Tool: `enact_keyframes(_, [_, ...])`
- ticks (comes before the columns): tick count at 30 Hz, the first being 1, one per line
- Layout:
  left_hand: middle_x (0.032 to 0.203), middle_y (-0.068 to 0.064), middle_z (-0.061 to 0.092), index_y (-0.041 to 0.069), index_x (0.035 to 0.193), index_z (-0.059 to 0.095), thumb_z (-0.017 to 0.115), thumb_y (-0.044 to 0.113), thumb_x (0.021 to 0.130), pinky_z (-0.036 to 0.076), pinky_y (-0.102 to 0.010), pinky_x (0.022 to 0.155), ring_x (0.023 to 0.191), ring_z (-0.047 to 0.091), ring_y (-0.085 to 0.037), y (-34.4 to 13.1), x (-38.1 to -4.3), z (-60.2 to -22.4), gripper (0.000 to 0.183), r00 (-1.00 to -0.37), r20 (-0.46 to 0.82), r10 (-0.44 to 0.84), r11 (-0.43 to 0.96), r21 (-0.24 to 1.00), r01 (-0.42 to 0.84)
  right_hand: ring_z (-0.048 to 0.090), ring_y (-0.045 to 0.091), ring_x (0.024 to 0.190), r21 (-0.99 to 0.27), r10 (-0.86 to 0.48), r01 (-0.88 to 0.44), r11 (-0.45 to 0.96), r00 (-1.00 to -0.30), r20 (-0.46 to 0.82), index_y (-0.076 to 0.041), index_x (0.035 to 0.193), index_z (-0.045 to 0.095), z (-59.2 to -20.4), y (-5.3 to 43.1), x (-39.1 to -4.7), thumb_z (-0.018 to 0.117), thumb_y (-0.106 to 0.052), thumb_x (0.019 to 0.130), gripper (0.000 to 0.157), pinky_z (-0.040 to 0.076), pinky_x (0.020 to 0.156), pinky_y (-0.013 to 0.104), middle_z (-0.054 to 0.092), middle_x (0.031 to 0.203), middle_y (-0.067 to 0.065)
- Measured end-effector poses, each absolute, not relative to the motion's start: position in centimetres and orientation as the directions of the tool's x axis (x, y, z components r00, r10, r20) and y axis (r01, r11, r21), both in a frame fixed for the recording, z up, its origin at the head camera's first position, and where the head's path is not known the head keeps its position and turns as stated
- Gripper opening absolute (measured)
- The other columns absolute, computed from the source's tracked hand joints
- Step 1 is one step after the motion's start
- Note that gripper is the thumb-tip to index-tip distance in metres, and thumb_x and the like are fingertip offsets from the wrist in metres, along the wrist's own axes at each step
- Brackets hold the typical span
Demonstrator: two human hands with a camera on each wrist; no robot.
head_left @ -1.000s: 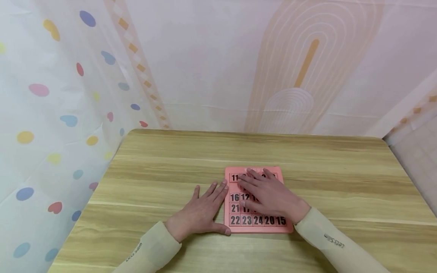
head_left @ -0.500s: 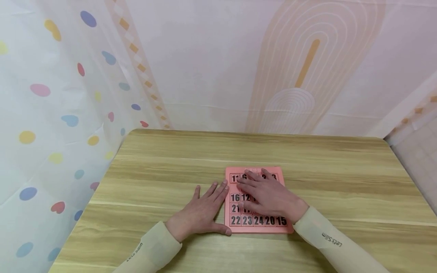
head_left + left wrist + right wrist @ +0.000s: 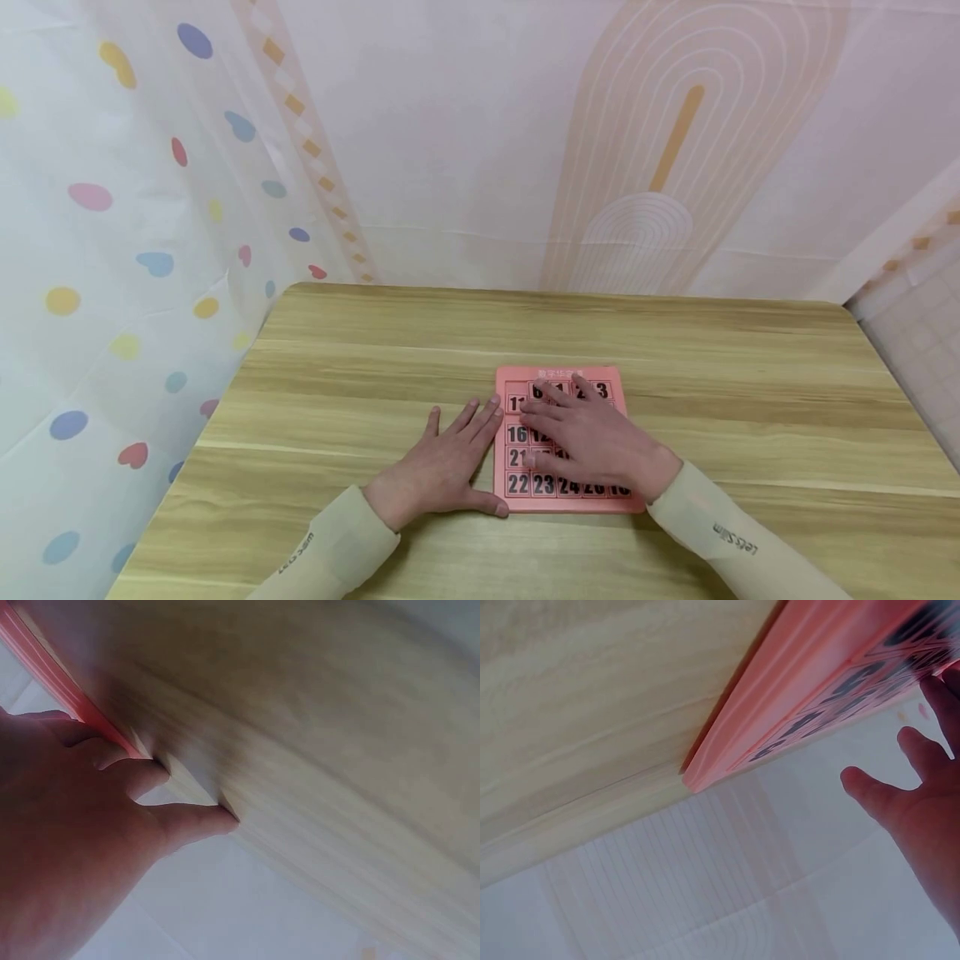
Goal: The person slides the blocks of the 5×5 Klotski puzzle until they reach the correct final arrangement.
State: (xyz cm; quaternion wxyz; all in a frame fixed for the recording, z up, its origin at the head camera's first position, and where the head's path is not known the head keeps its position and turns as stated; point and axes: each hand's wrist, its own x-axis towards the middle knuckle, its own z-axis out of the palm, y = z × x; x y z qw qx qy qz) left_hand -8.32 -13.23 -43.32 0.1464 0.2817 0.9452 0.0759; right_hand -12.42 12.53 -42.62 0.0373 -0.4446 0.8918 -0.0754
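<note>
A pink number slide puzzle (image 3: 540,504) lies flat on the wooden table, its black-numbered tiles set in a frame. My left hand (image 3: 442,475) rests spread along its left side, fingertips at the edge and thumb at the lower left corner. Over the tiles reaches my right hand (image 3: 603,437), fingers spread and fairly straight, one fingertip right at the 11 tile (image 3: 516,404). An empty slot shows above that tile at the upper left. Several middle and right tiles are hidden beneath this hand. In the right wrist view, the puzzle's side (image 3: 739,720) rises beside the fingers.
The wooden table (image 3: 360,350) extends around the puzzle on every side. Behind it hangs a patterned pale curtain (image 3: 450,150), and a dotted one (image 3: 150,333) borders the left. Tiled floor (image 3: 915,333) shows at the far right.
The 11 tile has slid down from the top left corner, and the slot above it has opened. My right hand has shifted slightly downward; the left hand stays in place.
</note>
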Motion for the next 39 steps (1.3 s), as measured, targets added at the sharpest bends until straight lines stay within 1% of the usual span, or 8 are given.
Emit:
enact_keyframes(6, [0.173, -0.009, 0.013, 0.005, 0.165, 0.022, 0.065, 0.082, 0.079, 0.019, -0.076, 0.115, 0.157, 0.018, -0.035, -13.2, -8.3, -43.3, 0.123, -0.797, -0.234, 0.556, 0.829, 0.223, 0.513, 0.033, 0.03, 0.152, -0.172, -0.812, -0.801, 0.574, -0.584, 0.012, -0.016, 0.149, 0.059, -42.7, 12.6, -12.1, 0.034, -0.067, 0.105, 0.071, 0.017, 0.122, 0.067, 0.052, 0.155, 0.001])
enact_keyframes(17, [0.173, -0.009, 0.013, 0.005, 0.165, 0.023, 0.066, 0.082, 0.079, 0.02, -0.077, 0.115, 0.157, 0.018, -0.035, -13.3, -8.4, -43.4, 0.123, -0.798, -0.229, 0.558, 0.828, 0.218, 0.517, 0.038, 0.029, 0.15, -0.161, -0.819, -0.813, 0.559, -0.572, 0.043, -0.016, 0.145, 0.063, -42.9, 12.8, -11.8, 0.04, -0.06, 0.107, 0.062, 0.022, 0.121, 0.066, 0.058, 0.15, 0.0])
enact_keyframes(21, [0.173, -0.009, 0.013, 0.005, 0.165, 0.023, 0.066, 0.082, 0.079, 0.019, -0.077, 0.115, 0.157, 0.018, -0.035, -13.3, -8.4, -43.4, 0.123, -0.798, -0.23, 0.557, 0.829, 0.218, 0.515, 0.037, 0.029, 0.151, -0.171, -0.815, -0.809, 0.562, -0.577, 0.05, -0.016, 0.146, 0.061, -42.9, 12.8, -11.7, 0.039, -0.06, 0.107, 0.063, 0.022, 0.12, 0.066, 0.058, 0.151, 0.001])
enact_keyframes(27, [0.173, -0.008, 0.013, 0.006, 0.165, 0.022, 0.065, 0.082, 0.079, 0.02, -0.076, 0.115, 0.157, 0.018, -0.035, -13.2, -8.4, -43.4, 0.123, -0.799, -0.233, 0.555, 0.83, 0.218, 0.513, 0.038, 0.029, 0.15, -0.195, -0.788, -0.783, 0.591, -0.612, 0.068, -0.014, 0.15, 0.057, -43.0, 13.6, -11.5, 0.04, -0.059, 0.107, 0.065, 0.022, 0.122, 0.062, 0.053, 0.155, 0.004])
enact_keyframes(32, [0.173, -0.008, 0.013, 0.006, 0.165, 0.022, 0.066, 0.082, 0.079, 0.02, -0.076, 0.115, 0.157, 0.018, -0.035, -13.2, -8.4, -43.4, 0.123, -0.801, -0.236, 0.55, 0.833, 0.226, 0.505, 0.043, 0.03, 0.147, -0.199, -0.753, -0.752, 0.628, -0.652, 0.091, -0.012, 0.149, 0.058, -43.1, 14.2, -11.5, 0.045, -0.056, 0.107, 0.062, 0.027, 0.121, 0.058, 0.055, 0.153, 0.004])
enact_keyframes(39, [0.173, -0.008, 0.012, 0.007, 0.166, 0.021, 0.066, 0.082, 0.078, 0.019, -0.076, 0.115, 0.157, 0.018, -0.036, -13.2, -8.4, -43.5, 0.123, -0.8, -0.234, 0.553, 0.83, 0.235, 0.505, 0.046, 0.031, 0.145, -0.217, -0.725, -0.724, 0.655, -0.683, 0.093, -0.01, 0.146, 0.06, -43.4, 14.5, -11.6, 0.046, -0.057, 0.106, 0.064, 0.029, 0.12, 0.058, 0.056, 0.152, 0.006])
